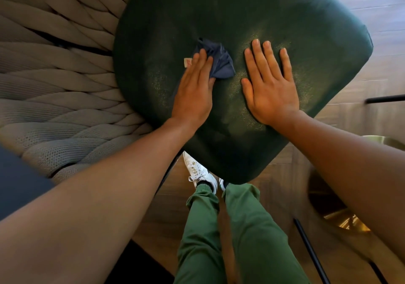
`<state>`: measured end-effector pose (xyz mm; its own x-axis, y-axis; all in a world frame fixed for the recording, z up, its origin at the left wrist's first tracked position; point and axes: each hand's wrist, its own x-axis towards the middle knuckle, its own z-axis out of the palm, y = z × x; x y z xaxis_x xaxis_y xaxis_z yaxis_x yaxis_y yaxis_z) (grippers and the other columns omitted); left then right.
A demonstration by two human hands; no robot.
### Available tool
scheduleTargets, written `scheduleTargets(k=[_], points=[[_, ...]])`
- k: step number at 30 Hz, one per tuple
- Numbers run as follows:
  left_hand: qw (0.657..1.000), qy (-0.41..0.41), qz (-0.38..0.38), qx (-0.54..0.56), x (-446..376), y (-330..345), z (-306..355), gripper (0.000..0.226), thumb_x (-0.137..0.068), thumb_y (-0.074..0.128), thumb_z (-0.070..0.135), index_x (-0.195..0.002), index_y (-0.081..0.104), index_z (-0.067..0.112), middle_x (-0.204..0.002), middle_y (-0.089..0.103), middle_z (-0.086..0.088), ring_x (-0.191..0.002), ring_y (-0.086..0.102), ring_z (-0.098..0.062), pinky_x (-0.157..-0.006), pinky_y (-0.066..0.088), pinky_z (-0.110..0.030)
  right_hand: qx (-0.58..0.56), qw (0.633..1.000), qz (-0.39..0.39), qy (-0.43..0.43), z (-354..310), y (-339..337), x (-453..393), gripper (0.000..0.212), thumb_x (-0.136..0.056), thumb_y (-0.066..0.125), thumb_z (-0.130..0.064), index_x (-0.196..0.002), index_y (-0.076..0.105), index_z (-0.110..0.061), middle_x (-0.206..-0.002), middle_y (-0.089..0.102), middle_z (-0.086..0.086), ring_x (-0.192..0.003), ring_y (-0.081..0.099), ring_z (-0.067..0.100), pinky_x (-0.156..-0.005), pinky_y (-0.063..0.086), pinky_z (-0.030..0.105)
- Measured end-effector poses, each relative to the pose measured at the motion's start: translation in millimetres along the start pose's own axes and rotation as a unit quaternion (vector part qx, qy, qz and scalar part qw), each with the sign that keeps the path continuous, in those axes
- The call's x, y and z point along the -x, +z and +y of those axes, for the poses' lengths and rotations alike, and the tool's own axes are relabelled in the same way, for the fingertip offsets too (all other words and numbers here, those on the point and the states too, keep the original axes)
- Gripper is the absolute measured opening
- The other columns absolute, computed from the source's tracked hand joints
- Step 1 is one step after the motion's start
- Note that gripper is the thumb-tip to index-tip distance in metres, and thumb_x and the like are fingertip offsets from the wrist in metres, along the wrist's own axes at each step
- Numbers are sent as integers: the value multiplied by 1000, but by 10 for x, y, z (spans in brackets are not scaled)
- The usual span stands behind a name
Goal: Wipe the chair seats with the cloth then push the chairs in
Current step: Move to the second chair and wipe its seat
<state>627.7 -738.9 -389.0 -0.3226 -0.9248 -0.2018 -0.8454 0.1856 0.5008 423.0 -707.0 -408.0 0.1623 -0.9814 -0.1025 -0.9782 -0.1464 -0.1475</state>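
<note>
Seen from above, a dark green chair seat fills the upper middle of the view, turned so one corner points toward the person. The left hand lies flat on the seat with fingers straight and together, pressing down on a crumpled dark blue cloth; the cloth is pinned under the fingers rather than gripped, and most of it bunches out to the right of the fingertips, with a small white tag showing at the left edge of the hand. The right hand rests palm down just beside the cloth, fully open with fingers slightly spread, holding nothing and bearing directly on the green surface. To the left of the seat runs a chunky woven grey chair back. Below the seat's near corner, green trousers and a white shoe stand on a wooden floor
</note>
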Motion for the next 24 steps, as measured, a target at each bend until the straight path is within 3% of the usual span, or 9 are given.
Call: scheduleTargets(k=[7, 10, 12, 14, 17, 20, 24], points=[[999, 24, -30, -4, 183, -44, 114, 47, -107, 46, 18, -151, 41, 0, -158, 40, -19, -150, 34, -30, -123, 30, -41, -56, 998, 14, -5, 48, -36, -7, 58, -111, 25, -40, -161, 24, -11, -169, 16, 10, -157, 10, 26, -126, 8, 52], [997, -22, -44, 59, 247, -185, 191, 46, -108, 43, 21, -151, 42, 5, -154, 46, -18, -143, 44, -32, -117, 37, -40, -128, 991, 46, -16, 104, -120, 52, 48, -111, 32, -32, -153, 43, -11, -163, 34, 8, -154, 24, 25, -127, 11, 46], [992, -75, -4, 106, 304, -256, 215, 45, -109, 41, 26, -150, 43, 9, -150, 49, -17, -137, 50, -32, -113, 42, -44, -148, 987, 60, -25, 97, -180, 193, 45, -111, 35, -29, -150, 48, -10, -161, 38, 8, -152, 28, 23, -127, 15, 43], [983, -122, 31, 133, 404, -282, 229, 46, -110, 39, 29, -153, 40, 12, -155, 44, -15, -143, 43, -30, -118, 37, -41, -151, 986, 72, -28, 45, -209, 436, 44, -111, 37, -26, -150, 47, -9, -161, 38, 9, -152, 28, 24, -126, 18, 46], [981, -148, 18, 123, 672, -212, 261, 53, -111, 36, 29, -160, 26, 12, -167, 22, -10, -156, 14, -23, -122, 12, -24, -133, 988, 78, -21, -65, -155, 925, 47, -110, 41, -24, -153, 42, -6, -163, 33, 12, -153, 26, 27, -123, 22, 52], [993, -115, -2, 12, 863, -2, 193, 64, -110, 32, 34, -162, 8, 6, -171, 3, -11, -157, -3, -23, -128, 1, -34, -102, 993, 60, -11, -215, -19, 1337, 53, -109, 40, -26, -156, 34, -4, -165, 25, 14, -154, 21, 28, -122, 22, 54], [990, -121, 5, -75, 823, 221, 103, 77, -107, 26, 51, -161, 1, 2, -170, -4, -17, -157, -4, -28, -128, -1, -42, -42, 999, 10, -5, -372, 164, 1537, 60, -110, 34, -35, -160, 21, -4, -169, 13, 14, -157, 9, 29, -124, 14, 55]])
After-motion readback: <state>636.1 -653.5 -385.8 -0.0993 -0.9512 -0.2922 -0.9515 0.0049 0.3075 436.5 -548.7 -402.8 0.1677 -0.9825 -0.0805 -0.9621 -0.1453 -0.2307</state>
